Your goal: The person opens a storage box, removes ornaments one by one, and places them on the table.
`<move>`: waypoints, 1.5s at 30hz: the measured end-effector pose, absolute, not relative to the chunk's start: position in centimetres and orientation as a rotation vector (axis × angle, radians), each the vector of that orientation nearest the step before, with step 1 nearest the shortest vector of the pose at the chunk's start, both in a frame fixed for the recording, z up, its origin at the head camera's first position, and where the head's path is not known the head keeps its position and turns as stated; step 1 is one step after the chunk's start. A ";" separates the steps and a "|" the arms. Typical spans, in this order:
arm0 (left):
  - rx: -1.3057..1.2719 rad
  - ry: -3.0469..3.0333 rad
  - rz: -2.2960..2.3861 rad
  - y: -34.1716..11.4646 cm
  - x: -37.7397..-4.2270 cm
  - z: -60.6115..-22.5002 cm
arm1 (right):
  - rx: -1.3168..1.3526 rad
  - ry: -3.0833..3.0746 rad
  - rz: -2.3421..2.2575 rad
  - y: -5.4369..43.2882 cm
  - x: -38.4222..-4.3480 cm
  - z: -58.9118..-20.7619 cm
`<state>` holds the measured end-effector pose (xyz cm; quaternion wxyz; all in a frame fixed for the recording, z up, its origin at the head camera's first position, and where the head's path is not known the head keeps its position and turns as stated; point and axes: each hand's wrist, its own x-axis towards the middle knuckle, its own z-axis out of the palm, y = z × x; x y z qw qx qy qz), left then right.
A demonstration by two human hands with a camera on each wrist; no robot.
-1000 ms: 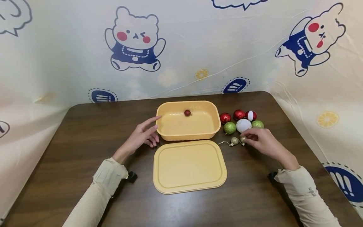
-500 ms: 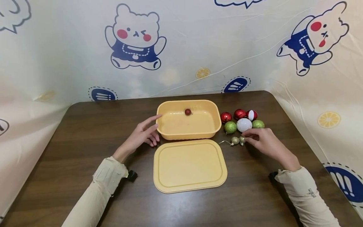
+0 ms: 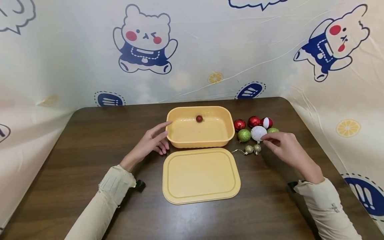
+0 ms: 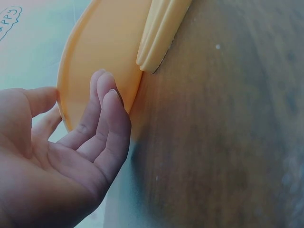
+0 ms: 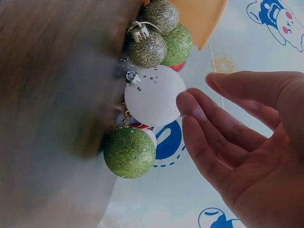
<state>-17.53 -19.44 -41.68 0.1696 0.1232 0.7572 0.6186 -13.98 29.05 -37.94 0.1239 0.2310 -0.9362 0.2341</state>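
My left hand (image 3: 150, 141) rests at the left end of a yellow plastic box (image 3: 198, 144), its thumb and index finger touching the rim and the other fingers bent loosely beside the wall. A small dark red bauble (image 3: 199, 118) lies inside. At the right, my right hand (image 3: 288, 148) has its fingertips beside a white bauble (image 5: 154, 97); in the right wrist view its thumb and fingers are apart with nothing between them. Two small gold glitter baubles (image 3: 249, 149) lie in front of the white one. Green glitter baubles (image 5: 129, 152) flank it, one partly hidden by my hand.
The yellow lid (image 3: 201, 176) lies flat in front of the box. Behind the white bauble are red baubles (image 3: 254, 121) and a red-and-white one (image 3: 266, 122). A printed cloth (image 3: 192, 50) hangs behind the brown table (image 3: 108, 133).
My right hand has left the gold bauble it was touching and moved slightly right and back to the white bauble. The gold baubles stay side by side. My left hand has kept its place.
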 end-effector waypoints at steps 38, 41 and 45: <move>0.355 2.162 1.757 -19.5 -17.5 -41.6 | 0.805 -2.740 0.726 21.2 -17.3 -34.1; 0.352 2.159 1.759 -19.5 -17.5 -41.7 | 0.821 -2.731 0.755 20.6 -17.7 -34.1; 0.346 2.159 1.762 -19.5 -17.5 -41.7 | 0.843 -2.731 0.785 19.5 -18.3 -34.1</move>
